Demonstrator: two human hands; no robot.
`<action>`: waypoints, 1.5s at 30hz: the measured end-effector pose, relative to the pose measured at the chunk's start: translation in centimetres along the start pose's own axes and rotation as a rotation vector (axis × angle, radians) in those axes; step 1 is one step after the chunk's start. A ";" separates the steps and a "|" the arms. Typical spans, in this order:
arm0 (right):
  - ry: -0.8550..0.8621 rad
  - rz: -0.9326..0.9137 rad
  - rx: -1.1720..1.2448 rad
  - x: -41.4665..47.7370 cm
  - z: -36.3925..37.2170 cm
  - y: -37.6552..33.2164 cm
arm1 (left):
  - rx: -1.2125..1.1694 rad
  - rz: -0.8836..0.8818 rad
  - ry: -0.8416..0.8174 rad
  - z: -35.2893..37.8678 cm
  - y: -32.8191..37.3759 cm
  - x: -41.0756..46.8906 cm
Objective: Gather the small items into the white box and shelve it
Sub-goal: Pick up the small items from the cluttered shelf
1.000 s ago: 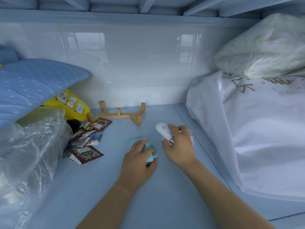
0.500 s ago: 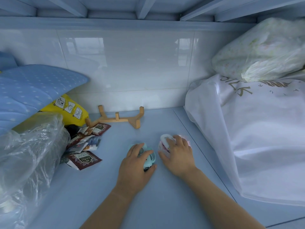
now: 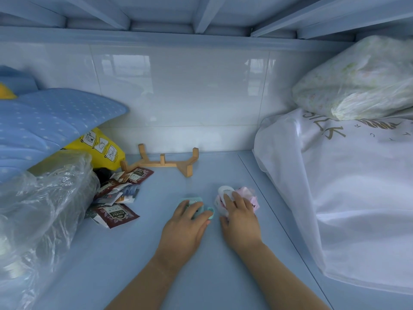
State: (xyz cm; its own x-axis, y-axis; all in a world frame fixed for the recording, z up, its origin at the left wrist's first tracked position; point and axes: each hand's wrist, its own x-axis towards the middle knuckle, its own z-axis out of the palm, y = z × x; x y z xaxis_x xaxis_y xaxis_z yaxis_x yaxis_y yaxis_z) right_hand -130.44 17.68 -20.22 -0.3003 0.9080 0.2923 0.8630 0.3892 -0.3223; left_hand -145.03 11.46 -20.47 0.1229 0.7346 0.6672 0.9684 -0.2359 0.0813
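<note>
— Since a moment ago the right hand has dropped the white tube from upright to lying down, pressed onto the pink crinkly bundle; the left hand has barely shifted on the teal gadget.

— How is each grip set?

— Left fingers are curled over the teal gadget, closed on it against the blue shelf. Right fingers are clamped down over tube and pink bundle together, at about 1 o'clock from the left hand.

— And how will these handle?

— My guess: all light. The teal piece looks like hard plastic with a small loop at its 3 o'clock end, stiff, safe to pinch across the body. The tube seems smooth and could slip, so it wants wrapping across its middle. The pink bundle looks soft and crushable; scooping it under the tube should carry both.

— What else is left?

— Tea sachets lie scattered at 9 o'clock from the hands, against the clear plastic bag. Flat, thin and slick, they would be best slid into a stack and pinched by the edges. A wooden rack sits at 12 o'clock by the tiled wall.

— The white box?

— Not visible here; I cannot say where it stands.
</note>
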 end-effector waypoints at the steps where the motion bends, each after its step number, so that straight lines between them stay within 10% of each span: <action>1: -0.010 -0.008 -0.006 0.0 -0.1 -0.1 | 0.013 0.022 -0.002 -0.2 0.2 0.1; 16: -0.219 -0.230 0.027 -1.8 -2.7 1.1 | 0.046 -0.160 -0.135 -1.4 3.0 -0.1; 45: -0.020 -0.687 0.324 -8.2 -4.4 0.1 | 0.428 -0.476 -0.075 -8.4 13.1 -8.4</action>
State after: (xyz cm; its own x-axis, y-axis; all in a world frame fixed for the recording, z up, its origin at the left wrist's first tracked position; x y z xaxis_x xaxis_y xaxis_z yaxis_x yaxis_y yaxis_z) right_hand -126.07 9.59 -18.69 -0.7375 0.4460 0.5072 0.3175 0.8917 -0.3225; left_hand -135.22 -3.17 -18.76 -0.3419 0.7423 0.5763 0.9196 0.3905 0.0427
